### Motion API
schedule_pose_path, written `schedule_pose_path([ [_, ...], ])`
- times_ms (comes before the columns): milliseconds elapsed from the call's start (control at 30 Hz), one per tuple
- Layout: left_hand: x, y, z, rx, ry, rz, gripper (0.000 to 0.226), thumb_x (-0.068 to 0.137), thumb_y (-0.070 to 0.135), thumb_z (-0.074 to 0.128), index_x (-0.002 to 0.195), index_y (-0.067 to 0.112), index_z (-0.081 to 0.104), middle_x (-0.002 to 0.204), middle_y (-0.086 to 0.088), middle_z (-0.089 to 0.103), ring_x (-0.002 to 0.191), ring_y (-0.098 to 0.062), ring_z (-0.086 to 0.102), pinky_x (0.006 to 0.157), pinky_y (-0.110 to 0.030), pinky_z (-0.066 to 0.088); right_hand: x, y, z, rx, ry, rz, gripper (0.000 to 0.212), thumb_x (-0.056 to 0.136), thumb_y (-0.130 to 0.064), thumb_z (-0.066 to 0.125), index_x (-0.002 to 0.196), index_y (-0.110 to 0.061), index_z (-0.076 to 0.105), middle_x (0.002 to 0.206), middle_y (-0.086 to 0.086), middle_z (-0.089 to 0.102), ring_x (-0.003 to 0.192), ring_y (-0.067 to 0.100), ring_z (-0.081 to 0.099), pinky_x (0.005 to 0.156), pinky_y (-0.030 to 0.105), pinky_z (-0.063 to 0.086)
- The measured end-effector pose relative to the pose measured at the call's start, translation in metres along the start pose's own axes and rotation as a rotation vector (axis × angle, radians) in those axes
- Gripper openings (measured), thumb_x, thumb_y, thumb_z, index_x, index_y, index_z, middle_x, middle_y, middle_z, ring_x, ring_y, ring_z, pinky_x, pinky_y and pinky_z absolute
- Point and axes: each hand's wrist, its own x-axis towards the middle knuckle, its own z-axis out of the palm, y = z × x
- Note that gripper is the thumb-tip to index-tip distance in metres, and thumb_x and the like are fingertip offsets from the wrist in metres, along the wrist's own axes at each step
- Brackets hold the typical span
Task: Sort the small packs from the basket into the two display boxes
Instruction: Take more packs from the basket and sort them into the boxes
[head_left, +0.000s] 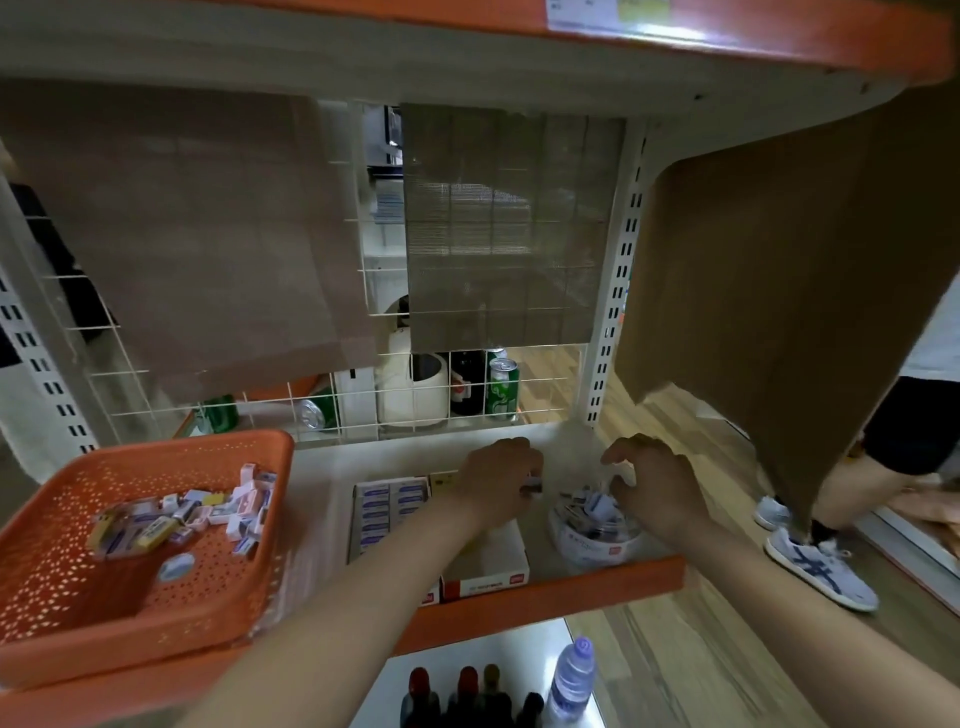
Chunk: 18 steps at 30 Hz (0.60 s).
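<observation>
An orange perforated basket (67, 597) stands on the shelf at the left, with several small packs (208, 512) heaped at its back. Two white display boxes sit side by side in the shelf's middle: the left display box (387, 506) holds rows of blue-white packs, the right display box (498, 566) is mostly bare inside. My left hand (501, 480) hovers over the far end of the right box and pinches a small pack (534, 486). My right hand (657, 486) hangs with curled fingers over a round white tub (592, 540) of mixed packs; whether it holds one is hidden.
The shelf has an orange front lip (545, 590) and a wire grid back (363, 405) with cans and a white pot behind it. Bottles (467, 691) stand on the lower shelf. A brown board (779, 312) hangs at right, with another person's shoes (821, 566) on the wooden floor.
</observation>
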Motion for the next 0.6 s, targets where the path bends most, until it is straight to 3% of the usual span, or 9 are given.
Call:
schedule_pose_path([
  [167,0.024,0.016,0.005,-0.059,0.030,0.033,0.020,0.087,0.013,0.055,0.107,0.009,0.058,0.112,-0.008,0.053,0.105,-0.022,0.051,0.084,-0.032,0.045,-0.004,0.016,-0.007,-0.036,0.023,0.032,0.023,0.087,-0.015,0.055,0.107,-0.025,0.062,0.113,-0.006,0.060,0.112,0.017,0.052,0.088,0.031,0.038],
  [267,0.039,0.029,0.008,-0.135,0.027,0.040,0.008,0.087,0.006,0.053,0.091,0.012,0.056,0.092,-0.002,0.049,0.086,-0.013,0.050,0.065,-0.011,0.038,-0.008,0.027,-0.010,-0.031,0.019,0.059,0.021,0.088,-0.016,0.054,0.105,-0.025,0.062,0.111,-0.007,0.060,0.112,0.016,0.052,0.089,0.032,0.038],
  [300,0.044,0.033,0.010,-0.140,0.024,0.052,0.009,0.088,0.005,0.052,0.089,0.013,0.055,0.091,-0.001,0.049,0.084,-0.012,0.050,0.065,-0.011,0.036,-0.009,0.031,-0.010,-0.029,0.020,0.067,0.021,0.088,-0.016,0.054,0.104,-0.025,0.062,0.110,-0.007,0.060,0.111,0.016,0.052,0.089,0.032,0.038],
  [433,0.057,0.040,0.019,-0.087,0.064,0.039,0.025,0.088,0.012,0.053,0.113,0.009,0.056,0.118,-0.008,0.051,0.112,-0.021,0.048,0.082,-0.026,0.039,-0.012,0.042,-0.010,-0.022,0.010,0.098,0.021,0.088,-0.015,0.053,0.103,-0.027,0.061,0.109,-0.008,0.059,0.111,0.014,0.052,0.090,0.030,0.035],
  [600,0.058,0.036,0.024,-0.058,0.046,0.037,0.041,0.088,0.012,0.057,0.127,0.012,0.048,0.128,-0.008,0.044,0.120,-0.021,0.044,0.090,-0.030,0.042,-0.011,0.044,-0.008,-0.016,0.008,0.108,0.019,0.088,-0.015,0.053,0.101,-0.027,0.061,0.108,-0.008,0.059,0.109,0.014,0.052,0.089,0.030,0.033],
])
